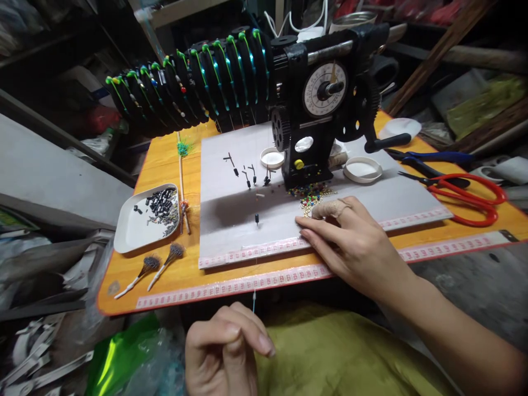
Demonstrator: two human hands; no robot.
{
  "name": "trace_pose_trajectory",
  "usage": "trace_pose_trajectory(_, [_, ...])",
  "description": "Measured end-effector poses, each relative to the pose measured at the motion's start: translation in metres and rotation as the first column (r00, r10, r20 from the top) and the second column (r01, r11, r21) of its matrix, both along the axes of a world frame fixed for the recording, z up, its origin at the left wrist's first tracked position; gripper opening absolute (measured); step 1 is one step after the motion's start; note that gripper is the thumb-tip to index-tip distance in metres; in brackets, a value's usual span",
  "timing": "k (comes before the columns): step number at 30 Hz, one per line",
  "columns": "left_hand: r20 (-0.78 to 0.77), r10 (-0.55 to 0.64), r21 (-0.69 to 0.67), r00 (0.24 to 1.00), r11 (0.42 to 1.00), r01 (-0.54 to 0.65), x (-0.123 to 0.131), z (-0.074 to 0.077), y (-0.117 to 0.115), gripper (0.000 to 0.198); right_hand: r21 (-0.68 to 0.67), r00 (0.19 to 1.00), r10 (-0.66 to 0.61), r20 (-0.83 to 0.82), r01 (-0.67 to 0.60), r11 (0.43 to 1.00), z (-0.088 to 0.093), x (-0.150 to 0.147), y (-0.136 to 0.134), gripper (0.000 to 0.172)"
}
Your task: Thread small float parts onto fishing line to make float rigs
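My right hand lies palm-down over the grey board, at the near edge of a pile of tiny colourful beads. Its fingertips are close together at the board; anything between them is too small to make out. A tan wrap covers one of its fingers. My left hand is curled below the table's front edge. A thin thread with a small pale piece on it runs down into its bent fingers. Above, a black tubular piece and several similar black pieces appear over the board.
A black cranked machine with a dial carries a roll of threaded strands. On the left sits a white tray of black pieces beside two small brushes. Red-handled scissors, pliers and a white ring dish lie right.
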State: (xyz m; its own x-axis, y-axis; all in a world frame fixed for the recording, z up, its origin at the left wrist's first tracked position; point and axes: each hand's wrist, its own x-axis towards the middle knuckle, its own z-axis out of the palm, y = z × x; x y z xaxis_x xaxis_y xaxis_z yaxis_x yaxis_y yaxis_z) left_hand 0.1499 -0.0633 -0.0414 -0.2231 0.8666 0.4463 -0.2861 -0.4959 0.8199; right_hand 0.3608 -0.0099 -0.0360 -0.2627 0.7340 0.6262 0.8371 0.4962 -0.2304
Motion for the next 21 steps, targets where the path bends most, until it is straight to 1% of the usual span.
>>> trace_pose_trajectory(3, [-0.003, 0.000, -0.018, 1.000, 1.000, 0.000, 0.003, -0.002, 0.000, 0.003, 0.000, 0.998, 0.055, 0.005, -0.055, 0.998, 0.001, 0.000, -0.005, 0.015])
trace_pose_trajectory(6, [-0.012, -0.010, -0.054, 1.000, 0.999, 0.009, 0.003, -0.006, -0.001, 0.005, 0.011, 0.991, 0.133, 0.013, -0.133, 0.991, 0.002, 0.001, -0.010, 0.019])
trace_pose_trajectory(11, [-0.045, -0.118, -0.065, 0.992, 0.991, 0.115, -0.002, -0.015, -0.003, 0.013, 0.074, 0.975, 0.220, -0.013, -0.218, 0.973, -0.002, 0.000, -0.012, 0.021])
trace_pose_trajectory(13, [-0.039, -0.154, -0.097, 0.987, 0.984, 0.150, -0.002, -0.016, -0.006, 0.013, 0.069, 0.972, 0.233, -0.040, -0.230, 0.971, -0.004, 0.000, -0.015, 0.021])
trace_pose_trajectory(14, [-0.028, -0.162, -0.136, 0.986, 0.978, 0.157, 0.000, -0.015, -0.007, 0.013, 0.062, 0.972, 0.224, -0.071, -0.220, 0.974, -0.004, 0.000, -0.018, 0.021])
trace_pose_trajectory(16, [0.001, -0.161, -0.261, 0.987, 0.953, 0.156, 0.006, -0.013, -0.010, 0.009, 0.042, 0.970, 0.188, -0.156, -0.184, 0.982, -0.003, 0.001, -0.027, 0.022])
trace_pose_trajectory(18, [0.040, -0.145, -0.416, 0.989, 0.897, 0.148, 0.014, -0.010, -0.013, 0.005, -0.007, 0.950, 0.140, -0.280, -0.148, 0.989, 0.001, 0.001, -0.039, 0.024])
trace_pose_trajectory(20, [0.089, -0.148, -0.526, 0.985, 0.833, 0.173, 0.022, -0.008, -0.016, 0.006, -0.093, 0.912, 0.107, -0.397, -0.155, 0.984, 0.007, -0.001, -0.049, 0.027])
trace_pose_trajectory(21, [0.119, -0.166, -0.548, 0.979, 0.811, 0.205, 0.025, -0.008, -0.017, 0.006, -0.137, 0.889, 0.102, -0.447, -0.181, 0.974, 0.011, -0.002, -0.053, 0.028])
